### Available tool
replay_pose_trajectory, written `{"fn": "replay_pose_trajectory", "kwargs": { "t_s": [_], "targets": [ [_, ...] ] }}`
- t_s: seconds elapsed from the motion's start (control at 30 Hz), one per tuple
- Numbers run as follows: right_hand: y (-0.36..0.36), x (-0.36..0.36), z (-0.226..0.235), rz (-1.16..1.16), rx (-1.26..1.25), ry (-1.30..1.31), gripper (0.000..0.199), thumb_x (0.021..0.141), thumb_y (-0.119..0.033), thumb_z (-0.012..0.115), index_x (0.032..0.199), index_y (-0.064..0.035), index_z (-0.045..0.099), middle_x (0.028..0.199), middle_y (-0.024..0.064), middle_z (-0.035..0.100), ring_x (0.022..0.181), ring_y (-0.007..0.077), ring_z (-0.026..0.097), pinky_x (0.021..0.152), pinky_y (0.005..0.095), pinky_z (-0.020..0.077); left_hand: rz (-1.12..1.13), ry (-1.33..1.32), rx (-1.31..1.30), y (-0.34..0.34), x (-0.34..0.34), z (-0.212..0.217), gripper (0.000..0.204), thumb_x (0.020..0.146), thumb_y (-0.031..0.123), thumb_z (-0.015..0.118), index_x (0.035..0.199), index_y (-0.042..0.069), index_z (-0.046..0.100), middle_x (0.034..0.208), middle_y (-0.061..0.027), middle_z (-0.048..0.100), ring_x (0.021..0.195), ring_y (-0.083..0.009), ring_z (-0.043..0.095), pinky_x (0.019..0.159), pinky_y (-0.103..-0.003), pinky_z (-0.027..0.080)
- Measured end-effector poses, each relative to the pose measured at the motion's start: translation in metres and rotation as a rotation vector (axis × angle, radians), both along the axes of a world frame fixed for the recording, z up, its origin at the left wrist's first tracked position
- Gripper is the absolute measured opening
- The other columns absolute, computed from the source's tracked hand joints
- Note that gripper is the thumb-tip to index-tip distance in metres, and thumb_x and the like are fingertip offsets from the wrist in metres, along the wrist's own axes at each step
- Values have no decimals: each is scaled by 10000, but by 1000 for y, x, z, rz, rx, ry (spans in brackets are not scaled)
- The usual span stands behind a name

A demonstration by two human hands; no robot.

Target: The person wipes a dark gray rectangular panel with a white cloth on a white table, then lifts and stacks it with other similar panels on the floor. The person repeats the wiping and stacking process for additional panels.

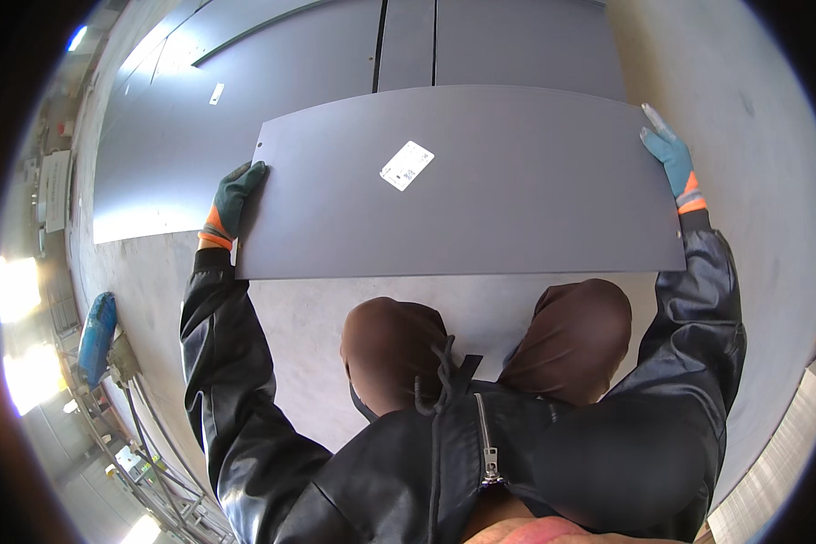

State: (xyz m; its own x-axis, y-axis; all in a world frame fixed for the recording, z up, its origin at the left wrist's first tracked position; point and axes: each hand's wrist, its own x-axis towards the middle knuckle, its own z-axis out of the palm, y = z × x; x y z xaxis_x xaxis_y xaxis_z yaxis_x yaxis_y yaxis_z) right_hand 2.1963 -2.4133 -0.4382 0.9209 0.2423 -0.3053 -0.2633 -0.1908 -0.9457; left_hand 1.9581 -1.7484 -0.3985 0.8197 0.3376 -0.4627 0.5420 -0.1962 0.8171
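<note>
A wide grey panel [517, 190] is held out in front of my knees, with a white label [407, 166] near its upper middle. My left hand [237, 195], in a teal work glove with an orange cuff, grips the panel's left edge; its fingers partly go out of sight at that edge. On the far right corner my right hand [669, 156], gloved alike, holds the right edge with pale fingertips showing over the top. Beyond the held panel, more grey panels [290, 91] lie flat on the floor, some partly covered by it.
Around the panels spreads a pale grey floor [743, 136]. A small white label [217, 93] sticks to one lying panel. To the left are a blue wrapped bundle [97, 340] and metal framing [150, 435]. Light-coloured boards [762, 471] lie at the lower right.
</note>
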Motion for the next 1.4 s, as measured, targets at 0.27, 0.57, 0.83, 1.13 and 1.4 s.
{"fn": "replay_pose_trajectory", "kwargs": {
  "t_s": [0.27, 0.57, 0.83, 1.13, 1.4],
  "targets": [
    [-14, 32, -39, 23, -192, -91, 551, 944, -172, 672, 1472, -83, 539, 1451, 75, 569, 1268, 158, 559, 1075, 275, 430, -99, -19, 4, 5, 19, -45, 382, 1012, 217, 622, 1268, -65, 647, 1136, -57, 707, 1013, -119, 622, 937, -258, 484],
    [-15, 26, -39, 27, -276, -78, 531, 955, -107, 632, 1476, -79, 531, 1482, 44, 550, 1306, 148, 537, 1121, 266, 382, -18, -143, -167, -7, 27, -20, 407, 1004, 168, 624, 1350, -45, 606, 1171, -59, 689, 1005, -111, 628, 931, -249, 498],
    [-26, 30, -53, -40, -227, -145, 518, 961, -69, 618, 1472, -72, 534, 1460, 30, 561, 1288, 129, 535, 1111, 267, 392, -21, -105, -120, -14, 38, -25, 398, 982, 120, 620, 1340, -54, 611, 1155, -79, 697, 998, -151, 647, 903, -268, 526],
    [-9, 29, -62, -84, -270, -207, 503, 948, -118, 648, 1445, -98, 571, 1447, 39, 578, 1322, 162, 512, 1146, 302, 357, 278, -27, 54, -13, 51, -83, 504, 881, 167, 781, 1307, -57, 633, 1182, -110, 700, 1028, -197, 652, 926, -310, 521],
    [-3, 27, -78, -157, -311, -396, 516, 959, -110, 595, 1469, -71, 529, 1419, 52, 597, 1249, 130, 566, 1075, 275, 424, 364, -112, 77, 1, 67, -111, 586, 836, 186, 841, 1327, -47, 623, 1258, -136, 685, 1109, -212, 638, 990, -315, 490]
  ]
}}
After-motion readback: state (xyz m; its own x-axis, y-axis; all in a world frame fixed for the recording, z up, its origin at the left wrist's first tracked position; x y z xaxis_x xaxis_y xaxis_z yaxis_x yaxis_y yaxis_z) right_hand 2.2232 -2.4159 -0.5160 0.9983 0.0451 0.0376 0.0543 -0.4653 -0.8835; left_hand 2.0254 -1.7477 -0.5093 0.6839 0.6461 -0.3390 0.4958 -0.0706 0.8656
